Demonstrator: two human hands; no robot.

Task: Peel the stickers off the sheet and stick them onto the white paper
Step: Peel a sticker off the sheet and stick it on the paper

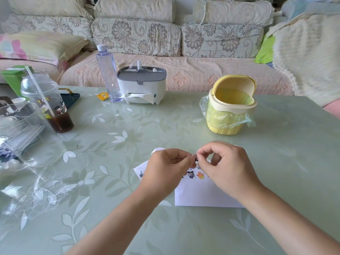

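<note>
A white paper [198,195] lies on the green table, partly under my hands, with a few small cartoon stickers [191,174] stuck along its upper part. Just above it my left hand [165,168] and my right hand [228,166] meet fingertip to fingertip. Between them they pinch a tiny dark sticker [195,157], thumb and forefinger of each hand curled round it. A small white rounded piece [158,149] shows behind my left hand; what it is cannot be told. The sticker sheet is hidden.
A yellow lidded bin [230,107] with a bag liner stands behind my hands to the right. A tissue box [141,87], a clear bottle [107,74], and a cup with dark drink and straw [49,103] stand at the back left. Clear plastic wrapping [27,162] lies at the left edge.
</note>
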